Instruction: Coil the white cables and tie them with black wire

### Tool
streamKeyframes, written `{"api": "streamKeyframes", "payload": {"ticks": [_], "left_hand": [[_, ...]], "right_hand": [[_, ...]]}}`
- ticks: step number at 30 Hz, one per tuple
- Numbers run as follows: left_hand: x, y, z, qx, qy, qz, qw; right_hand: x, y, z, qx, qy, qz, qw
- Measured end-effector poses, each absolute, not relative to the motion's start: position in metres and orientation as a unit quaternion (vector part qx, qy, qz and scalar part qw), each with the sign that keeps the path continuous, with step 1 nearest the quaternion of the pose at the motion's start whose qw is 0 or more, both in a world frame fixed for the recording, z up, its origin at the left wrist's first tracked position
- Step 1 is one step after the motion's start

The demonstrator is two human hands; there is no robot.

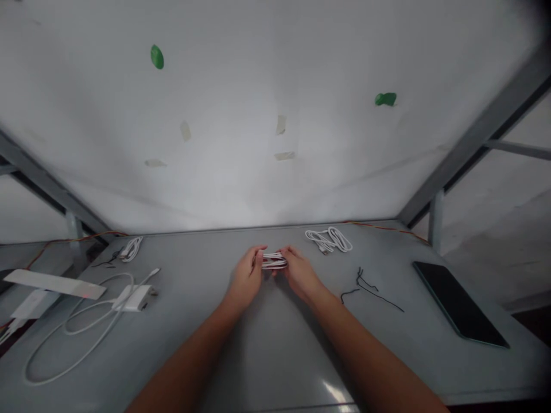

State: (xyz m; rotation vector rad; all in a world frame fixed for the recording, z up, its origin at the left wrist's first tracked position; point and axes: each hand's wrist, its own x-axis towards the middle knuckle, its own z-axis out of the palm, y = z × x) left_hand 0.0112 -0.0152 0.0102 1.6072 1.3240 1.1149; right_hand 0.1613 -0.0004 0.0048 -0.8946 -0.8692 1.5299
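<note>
A coiled white cable (273,261) is held between both hands, a little above the middle of the grey tabletop. My left hand (249,273) grips its left end with the fingers closed. On the right end, my right hand (299,272) is closed in the same way. The fingers hide both ends of the bundle. Beyond my right hand lies a second white cable (329,240), loosely looped, with a plug end showing. Nearer to my right forearm are several thin black ties (365,287), unbent and scattered.
At the left are a white charger (133,298) with a loose cable, a white power strip (54,283) and a small bundled cable (131,249). A dark tablet (458,304) lies at the right. The white wall (241,189) rises behind the table (275,350).
</note>
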Motion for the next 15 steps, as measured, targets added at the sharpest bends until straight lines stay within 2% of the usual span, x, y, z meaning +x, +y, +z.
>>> {"api": "streamKeyframes", "payload": {"ticks": [3,5,9,12,15], "left_hand": [[0.014,-0.017,0.008,0.633,0.505,0.421,0.409],[0.014,-0.016,0.007,0.638,0.504,0.411,0.413],[0.006,-0.011,0.008,0.62,0.53,0.404,0.414],[0.0,-0.007,0.01,0.577,0.563,0.419,0.417],[-0.005,-0.004,0.012,0.54,0.578,0.436,0.428]], "right_hand": [[0.161,-0.005,0.011,-0.39,-0.42,0.632,0.521],[0.164,-0.009,0.022,-0.42,-0.519,0.575,0.473],[0.212,-0.007,0.05,-0.517,-0.701,0.298,0.39],[0.287,-0.004,0.058,-0.678,-0.673,0.17,0.24],[0.357,-0.008,0.056,-0.8,-0.574,0.169,0.041]]}}
